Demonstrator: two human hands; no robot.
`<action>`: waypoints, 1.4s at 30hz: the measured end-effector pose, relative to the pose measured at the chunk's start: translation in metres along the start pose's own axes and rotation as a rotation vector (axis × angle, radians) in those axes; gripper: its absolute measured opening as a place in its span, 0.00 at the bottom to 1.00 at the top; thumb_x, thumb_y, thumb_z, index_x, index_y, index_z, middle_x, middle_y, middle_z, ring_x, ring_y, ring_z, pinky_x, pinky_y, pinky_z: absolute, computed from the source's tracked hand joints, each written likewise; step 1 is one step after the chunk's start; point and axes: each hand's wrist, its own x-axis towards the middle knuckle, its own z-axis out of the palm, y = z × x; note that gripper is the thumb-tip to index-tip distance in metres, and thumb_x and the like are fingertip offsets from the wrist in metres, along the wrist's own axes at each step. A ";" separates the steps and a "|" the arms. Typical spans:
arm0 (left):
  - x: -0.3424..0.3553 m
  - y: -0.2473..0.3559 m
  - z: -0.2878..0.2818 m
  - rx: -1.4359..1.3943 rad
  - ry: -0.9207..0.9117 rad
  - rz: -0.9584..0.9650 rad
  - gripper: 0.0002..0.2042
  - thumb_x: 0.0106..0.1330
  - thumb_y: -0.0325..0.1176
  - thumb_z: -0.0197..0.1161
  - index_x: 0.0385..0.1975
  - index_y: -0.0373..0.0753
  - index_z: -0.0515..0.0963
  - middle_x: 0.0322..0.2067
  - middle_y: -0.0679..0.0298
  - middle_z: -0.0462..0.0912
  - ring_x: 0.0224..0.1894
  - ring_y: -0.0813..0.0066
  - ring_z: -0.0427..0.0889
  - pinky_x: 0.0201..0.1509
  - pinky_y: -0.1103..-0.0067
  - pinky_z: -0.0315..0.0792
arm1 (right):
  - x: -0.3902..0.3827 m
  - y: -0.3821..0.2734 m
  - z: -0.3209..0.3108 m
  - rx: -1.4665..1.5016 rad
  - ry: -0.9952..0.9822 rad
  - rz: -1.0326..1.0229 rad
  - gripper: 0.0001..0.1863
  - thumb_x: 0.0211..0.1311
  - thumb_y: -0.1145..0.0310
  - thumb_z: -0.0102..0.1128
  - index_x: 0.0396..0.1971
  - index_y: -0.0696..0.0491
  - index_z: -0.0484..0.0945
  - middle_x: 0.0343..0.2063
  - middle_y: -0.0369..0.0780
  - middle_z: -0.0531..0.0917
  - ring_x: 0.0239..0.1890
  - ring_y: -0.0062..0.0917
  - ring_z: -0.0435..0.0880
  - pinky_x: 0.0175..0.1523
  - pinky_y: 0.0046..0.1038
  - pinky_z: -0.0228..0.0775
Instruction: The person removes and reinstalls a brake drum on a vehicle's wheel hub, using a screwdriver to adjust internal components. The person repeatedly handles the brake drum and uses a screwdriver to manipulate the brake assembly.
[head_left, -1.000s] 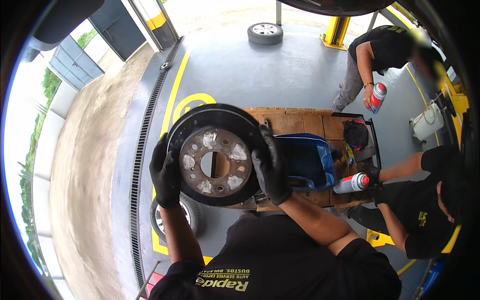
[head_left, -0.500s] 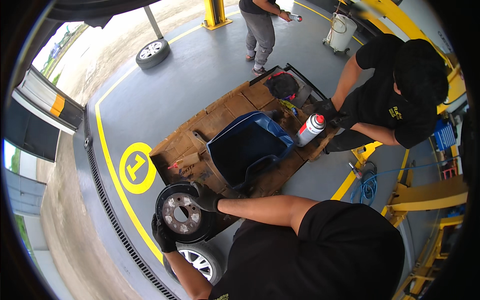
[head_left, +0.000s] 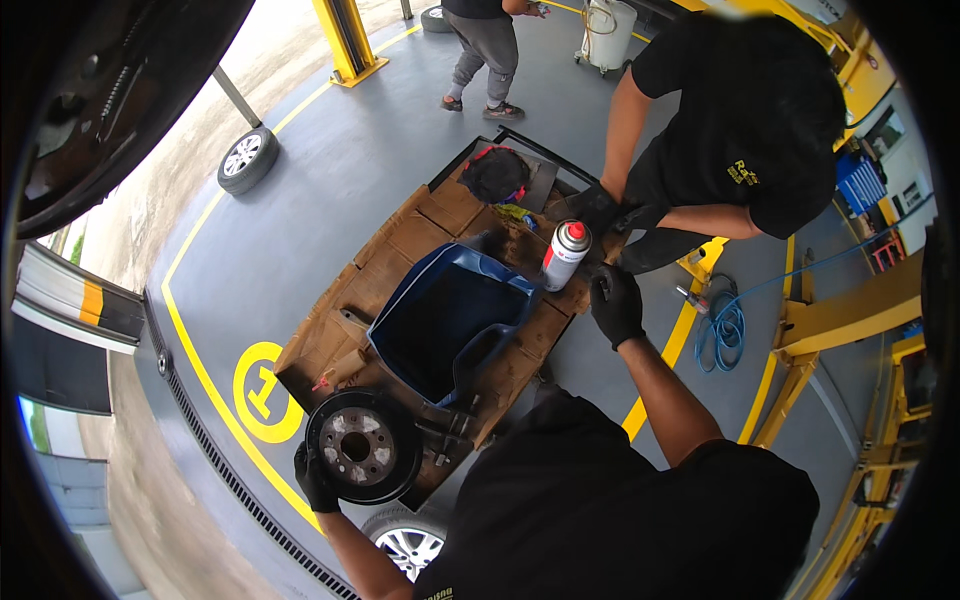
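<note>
A round black brake drum [head_left: 393,446] with a grey, bolt-holed centre rests at the near left corner of the cardboard-covered cart. My left hand [head_left: 316,478], in a black glove, grips its left rim, with the fingers partly behind the edge. Gloved in black too, my right hand [head_left: 617,308] is raised at the cart's right side, its fingers slightly bent and holding nothing that I can see. Closest to it stands a white and grey spray can [head_left: 565,258] with a red cap, with a gap between them. A dark blue cut-open plastic tub [head_left: 452,320] sits mid-cart.
A co-worker [head_left: 740,130] bends over the cart's far right, gloved hands near the can. A dark bundle [head_left: 495,175] and a brush [head_left: 355,324] lie on the cardboard [head_left: 330,300]. A wheel [head_left: 410,540] lies below the cart. Dark brake parts [head_left: 85,110] loom upper left.
My right hand has let go of the brake drum and swung right, close to the spray can. My left hand still holds the drum, which has shifted slightly. The view has turned to the right.
</note>
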 end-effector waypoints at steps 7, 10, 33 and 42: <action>-0.006 -0.033 -0.036 0.194 0.033 0.070 0.18 0.84 0.40 0.51 0.58 0.31 0.77 0.52 0.58 0.82 0.55 0.63 0.81 0.59 0.65 0.77 | 0.041 0.036 0.055 -0.251 -0.107 -0.154 0.19 0.59 0.65 0.66 0.51 0.51 0.84 0.54 0.48 0.85 0.54 0.47 0.82 0.58 0.50 0.72; -0.019 -0.041 -0.039 -0.133 0.351 0.006 0.25 0.81 0.43 0.58 0.69 0.33 0.71 0.62 0.56 0.77 0.61 0.59 0.79 0.67 0.61 0.76 | 0.061 0.032 0.060 -0.191 -0.139 -0.142 0.21 0.59 0.62 0.67 0.52 0.50 0.83 0.55 0.49 0.84 0.56 0.48 0.81 0.58 0.50 0.72; -0.099 0.495 0.238 0.788 0.633 1.513 0.28 0.66 0.29 0.72 0.68 0.38 0.76 0.69 0.49 0.75 0.72 0.51 0.75 0.75 0.60 0.69 | 0.258 -0.262 -0.221 1.939 0.147 -0.798 0.37 0.80 0.55 0.53 0.79 0.55 0.54 0.58 0.48 0.77 0.57 0.39 0.82 0.63 0.46 0.77; -0.079 0.637 0.287 0.964 0.558 2.000 0.30 0.55 0.41 0.80 0.60 0.45 0.81 0.58 0.57 0.84 0.59 0.54 0.83 0.63 0.61 0.71 | 0.274 -0.424 -0.340 1.965 0.023 -1.460 0.39 0.75 0.56 0.54 0.77 0.63 0.57 0.59 0.46 0.79 0.45 0.32 0.75 0.54 0.38 0.68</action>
